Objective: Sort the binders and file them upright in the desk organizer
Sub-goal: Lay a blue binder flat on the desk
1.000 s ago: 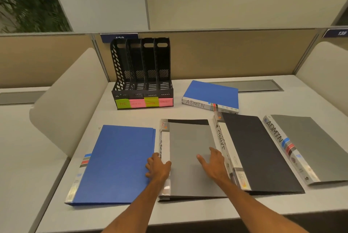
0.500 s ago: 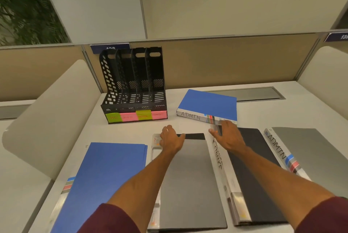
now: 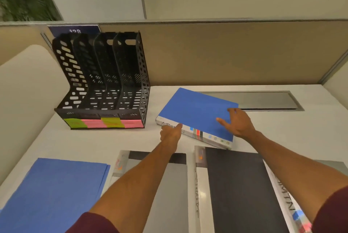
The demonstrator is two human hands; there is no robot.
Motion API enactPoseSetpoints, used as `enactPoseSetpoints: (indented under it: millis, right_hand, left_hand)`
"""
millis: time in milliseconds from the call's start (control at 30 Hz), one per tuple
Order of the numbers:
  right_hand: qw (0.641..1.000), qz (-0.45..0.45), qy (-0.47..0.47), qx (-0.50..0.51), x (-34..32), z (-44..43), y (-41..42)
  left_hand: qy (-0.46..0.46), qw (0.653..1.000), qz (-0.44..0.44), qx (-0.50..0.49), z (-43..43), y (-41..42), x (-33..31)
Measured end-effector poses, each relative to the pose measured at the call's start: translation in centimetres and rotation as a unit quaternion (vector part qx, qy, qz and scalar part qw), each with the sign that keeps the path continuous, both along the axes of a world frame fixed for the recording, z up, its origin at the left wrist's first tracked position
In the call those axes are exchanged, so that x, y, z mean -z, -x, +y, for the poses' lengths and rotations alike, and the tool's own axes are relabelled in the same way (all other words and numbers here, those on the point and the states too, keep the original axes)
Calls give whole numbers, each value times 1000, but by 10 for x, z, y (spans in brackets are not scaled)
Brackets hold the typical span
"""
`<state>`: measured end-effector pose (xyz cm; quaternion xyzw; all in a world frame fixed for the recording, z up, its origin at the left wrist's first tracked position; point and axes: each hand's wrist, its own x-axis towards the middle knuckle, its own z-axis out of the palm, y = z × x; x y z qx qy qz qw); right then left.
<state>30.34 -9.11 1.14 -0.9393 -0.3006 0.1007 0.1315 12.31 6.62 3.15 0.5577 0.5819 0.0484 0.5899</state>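
Binder (image 3: 195, 112) right of organizer (image 3: 101, 82)

My feed shows an office cubicle: white desk (image 3: 94, 142) boxed in by tan partition panels (image 3: 226, 53), blue numbered plate (image 3: 73, 30) upper left, metal cable lid (image 3: 263, 99) right of centre, black desk organizer (image 3: 105, 82) with sticky labels (image 3: 102, 123) left of centre, binders (image 3: 235, 185) flat along the bottom.

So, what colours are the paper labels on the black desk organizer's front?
The sticky paper labels alternate yellow-green and pink; the head view shows them.
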Motion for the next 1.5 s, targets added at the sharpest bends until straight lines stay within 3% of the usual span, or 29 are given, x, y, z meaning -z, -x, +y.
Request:
enactPoseSetpoints:
  millis: [267, 500, 667, 967, 1167, 1500]
  right_hand:
    - [998, 24, 52, -23, 25, 40, -88]
    - [990, 119, 81, 8, 44, 58, -126]
    - [989, 104, 105, 20, 55, 57, -128]
    - [989, 73, 109, 75, 56, 53, -114]
    - [984, 127, 80, 94, 51, 49, -121]
    - [946, 278, -13, 166, 30, 28, -120]
  left_hand:
    - [133, 989, -12, -71, 4, -53, 30]
    - [154, 976, -18, -151, 8, -80, 39]
    - [161, 958, -87, -221, 11, -88, 43]
    - [129, 954, -129, -237, 23, -90, 50]
    - [141, 939, -206, -237, 20, -91, 48]
    - [141, 942, -237, -193, 29, -88, 12]
